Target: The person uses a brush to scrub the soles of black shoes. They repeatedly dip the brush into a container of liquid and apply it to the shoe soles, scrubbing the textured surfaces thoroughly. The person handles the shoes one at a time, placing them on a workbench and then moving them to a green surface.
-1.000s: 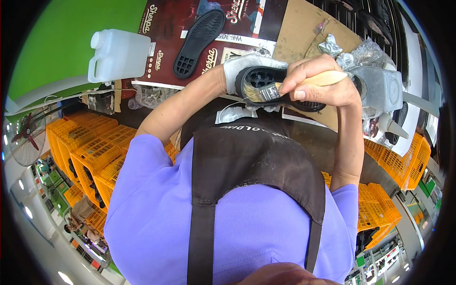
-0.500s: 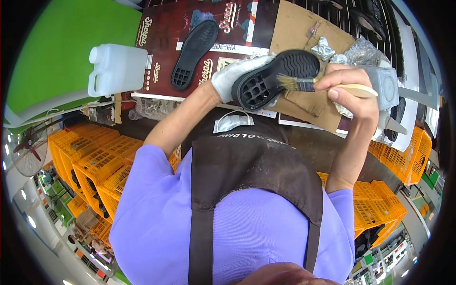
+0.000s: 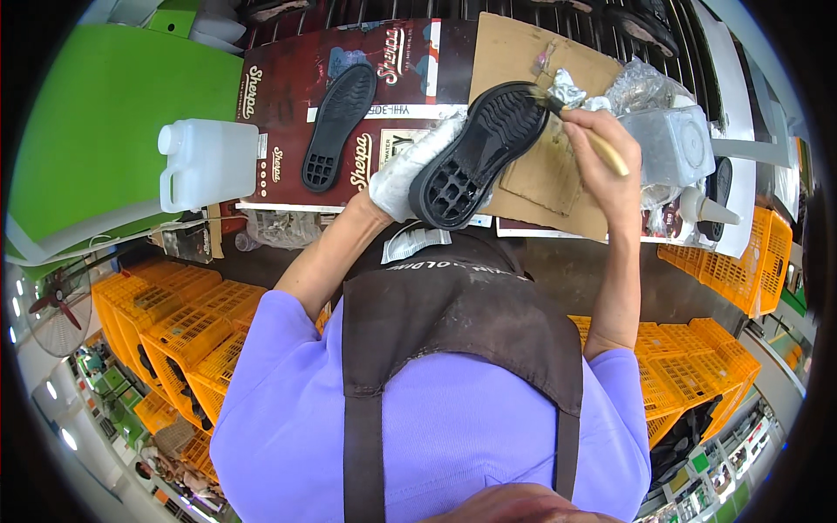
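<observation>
My left hand (image 3: 403,179), in a white glove, grips a black shoe sole (image 3: 482,148) from its left side. The sole is tilted, its cavity side with a grid of square pockets at the near end facing up. My bare right hand (image 3: 603,157) is closed around the pale handle of a brush (image 3: 608,153). The bristles touch the far right rim of the sole. A second black shoe sole (image 3: 338,128) lies on the dark red printed cardboard (image 3: 283,113), left of my gloved hand.
A white plastic jug (image 3: 214,166) stands on the left. Beyond my right hand are a translucent square container (image 3: 667,144), crumpled plastic (image 3: 645,87) and a nozzle bottle (image 3: 708,209). Brown cardboard (image 3: 506,52) lies under the work. Orange crates (image 3: 209,336) stand on both sides.
The brush has gone from the middle of the held sole to its far right rim. My left hand has tilted the sole more upright and shifted it slightly left.
</observation>
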Available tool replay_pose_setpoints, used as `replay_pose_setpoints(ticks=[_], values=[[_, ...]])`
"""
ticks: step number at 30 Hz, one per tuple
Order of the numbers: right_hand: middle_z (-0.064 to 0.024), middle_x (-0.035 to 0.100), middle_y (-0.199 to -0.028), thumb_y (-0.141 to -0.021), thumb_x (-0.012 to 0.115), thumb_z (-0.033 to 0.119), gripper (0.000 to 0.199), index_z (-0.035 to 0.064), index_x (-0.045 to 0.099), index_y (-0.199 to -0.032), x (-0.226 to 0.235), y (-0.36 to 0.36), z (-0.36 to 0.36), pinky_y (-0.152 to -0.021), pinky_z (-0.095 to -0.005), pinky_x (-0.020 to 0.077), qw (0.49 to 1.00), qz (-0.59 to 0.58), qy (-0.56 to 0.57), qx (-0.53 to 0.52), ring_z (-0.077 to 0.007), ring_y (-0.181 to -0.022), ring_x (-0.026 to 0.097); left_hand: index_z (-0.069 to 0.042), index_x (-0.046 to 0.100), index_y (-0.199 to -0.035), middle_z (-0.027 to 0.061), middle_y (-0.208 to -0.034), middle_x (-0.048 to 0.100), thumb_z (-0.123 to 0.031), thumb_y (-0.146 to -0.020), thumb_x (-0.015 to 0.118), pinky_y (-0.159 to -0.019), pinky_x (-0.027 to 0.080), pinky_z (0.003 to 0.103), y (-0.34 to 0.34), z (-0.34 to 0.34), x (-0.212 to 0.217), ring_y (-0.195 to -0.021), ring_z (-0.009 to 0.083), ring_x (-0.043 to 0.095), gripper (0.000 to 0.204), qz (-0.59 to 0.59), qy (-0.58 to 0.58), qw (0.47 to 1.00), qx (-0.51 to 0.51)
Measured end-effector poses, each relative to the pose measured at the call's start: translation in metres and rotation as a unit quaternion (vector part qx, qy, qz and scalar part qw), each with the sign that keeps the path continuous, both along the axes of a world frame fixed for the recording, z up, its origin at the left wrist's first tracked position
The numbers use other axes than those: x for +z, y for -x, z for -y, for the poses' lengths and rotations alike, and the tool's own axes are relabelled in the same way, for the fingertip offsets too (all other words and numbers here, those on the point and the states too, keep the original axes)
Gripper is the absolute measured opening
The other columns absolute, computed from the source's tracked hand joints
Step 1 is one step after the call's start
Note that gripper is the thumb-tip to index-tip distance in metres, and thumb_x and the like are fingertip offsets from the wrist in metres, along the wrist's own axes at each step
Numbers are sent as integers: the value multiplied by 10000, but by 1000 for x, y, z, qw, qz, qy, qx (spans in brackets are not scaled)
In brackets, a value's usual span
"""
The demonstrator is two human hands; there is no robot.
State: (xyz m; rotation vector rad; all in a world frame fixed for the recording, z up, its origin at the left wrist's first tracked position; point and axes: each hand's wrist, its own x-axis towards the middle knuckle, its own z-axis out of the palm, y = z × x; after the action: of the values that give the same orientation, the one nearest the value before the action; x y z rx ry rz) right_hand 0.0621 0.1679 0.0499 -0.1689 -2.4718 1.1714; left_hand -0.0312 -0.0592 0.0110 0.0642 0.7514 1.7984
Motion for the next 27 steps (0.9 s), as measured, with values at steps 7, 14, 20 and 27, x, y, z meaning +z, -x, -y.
replay_pose_setpoints(ticks=[7,14,20,27], values=[[-103,584,-718,-740,632,-12,148,14,635,-885,14,-15,43,-535,-295,439,987,-20,29,158,-208,-616,565,8,326,-1337,96,-1238,491,-288,-961,333,-910,432,285,5,12,-33,-1068,136,512,478,-162,76,984,-14],[6,621,-702,-787,645,202,204,22,686,-875,-2,3,3,-513,-210,405,919,170,354,36,-44,-589,502,-3,464,-1194,117,-1096,563,-321,-944,363,-799,468,297,5,16,-25,-956,186,562,417,-269,134,950,-83],[-9,630,-701,-793,641,169,188,2,669,-873,-6,18,7,-544,-201,429,980,58,175,-73,-71,-599,545,61,423,-1237,195,-1164,543,-195,-925,429,-980,366,332,0,17,-9,-1094,286,522,404,-602,121,786,-77],[-93,626,-731,-769,636,28,126,30,656,-894,3,27,16,-552,-269,464,993,-109,-38,-35,-176,-630,597,10,441,-1240,183,-1120,558,-282,-939,410,-920,417,375,-1,19,-18,-1022,280,546,420,-740,69,668,31]])
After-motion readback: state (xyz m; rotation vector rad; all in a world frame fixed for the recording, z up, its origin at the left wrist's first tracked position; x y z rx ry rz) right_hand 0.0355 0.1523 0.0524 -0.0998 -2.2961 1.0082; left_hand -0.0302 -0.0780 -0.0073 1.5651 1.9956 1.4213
